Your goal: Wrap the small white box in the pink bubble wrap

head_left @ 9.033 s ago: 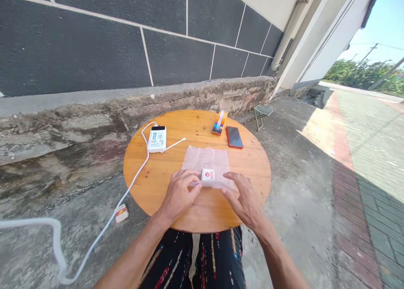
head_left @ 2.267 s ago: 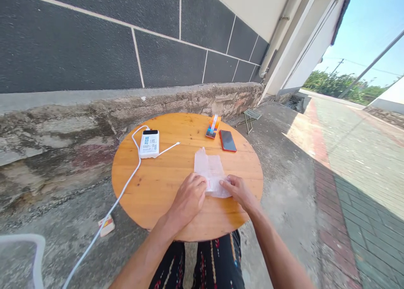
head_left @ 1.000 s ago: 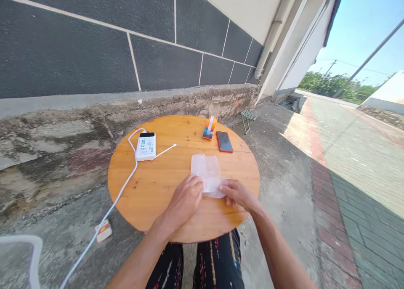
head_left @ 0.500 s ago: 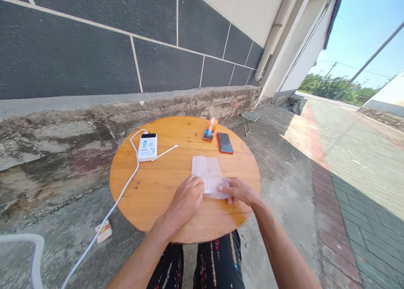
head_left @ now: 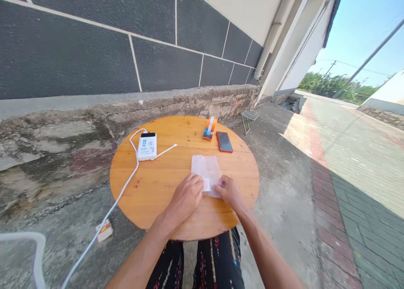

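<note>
Right hand (head_left: 229,191) moved in toward left hand (head_left: 186,196); the sheet (head_left: 206,169) got narrower and the small box no longer showed under it. Both hands pinched the sheet's near end, by the table's (head_left: 151,188) front edge. The far half lay flat, unfolded. Looked about half wrapped.
</note>
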{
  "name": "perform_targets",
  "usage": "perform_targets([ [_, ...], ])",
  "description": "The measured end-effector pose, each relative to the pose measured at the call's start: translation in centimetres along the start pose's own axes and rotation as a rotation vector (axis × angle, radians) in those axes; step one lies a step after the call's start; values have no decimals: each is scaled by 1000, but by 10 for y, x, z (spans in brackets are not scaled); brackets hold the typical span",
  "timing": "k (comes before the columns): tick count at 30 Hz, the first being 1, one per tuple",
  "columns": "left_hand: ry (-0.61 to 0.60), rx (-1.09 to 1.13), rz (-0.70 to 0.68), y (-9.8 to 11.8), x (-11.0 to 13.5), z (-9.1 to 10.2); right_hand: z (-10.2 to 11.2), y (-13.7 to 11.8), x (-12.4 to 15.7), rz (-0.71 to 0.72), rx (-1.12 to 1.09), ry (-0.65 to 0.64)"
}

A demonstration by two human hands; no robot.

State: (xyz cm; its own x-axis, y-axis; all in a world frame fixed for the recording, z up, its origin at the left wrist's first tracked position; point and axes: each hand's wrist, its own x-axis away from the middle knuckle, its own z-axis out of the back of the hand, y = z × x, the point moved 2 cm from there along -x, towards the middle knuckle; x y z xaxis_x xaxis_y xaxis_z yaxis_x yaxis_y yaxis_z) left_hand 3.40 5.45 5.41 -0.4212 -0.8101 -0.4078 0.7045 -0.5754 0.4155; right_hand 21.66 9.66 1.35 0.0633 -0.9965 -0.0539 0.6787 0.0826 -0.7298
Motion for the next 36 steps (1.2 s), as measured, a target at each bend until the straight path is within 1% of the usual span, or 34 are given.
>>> perform_targets([
  [5,-18,-18,5,1,-1,1,-7,-12,6,18,85,109],
  [10,-24,-36,-1,0,-2,0,-10,-17,10,85,52,202],
  [13,-19,-33,-5,0,-2,0,-10,-19,11,98,-22,199],
  [15,-18,-34,-6,0,-2,-1,-10,-23,12,103,-110,183],
  [18,-16,-37,-11,0,-2,0,-8,-32,15,128,-237,162],
  [20,-10,-41,-11,1,-1,1,-8,-39,16,149,-277,163],
  [22,-7,-41,-11,1,-1,2,-9,-45,19,176,-260,170],
  [29,-19,66,-33,-1,0,4,-18,-55,29,299,-41,186],
  [34,11,79,8,-2,4,-1,-15,-54,39,358,-40,130],
  [36,34,72,24,-2,7,-2,-16,-50,44,393,-62,138],
])
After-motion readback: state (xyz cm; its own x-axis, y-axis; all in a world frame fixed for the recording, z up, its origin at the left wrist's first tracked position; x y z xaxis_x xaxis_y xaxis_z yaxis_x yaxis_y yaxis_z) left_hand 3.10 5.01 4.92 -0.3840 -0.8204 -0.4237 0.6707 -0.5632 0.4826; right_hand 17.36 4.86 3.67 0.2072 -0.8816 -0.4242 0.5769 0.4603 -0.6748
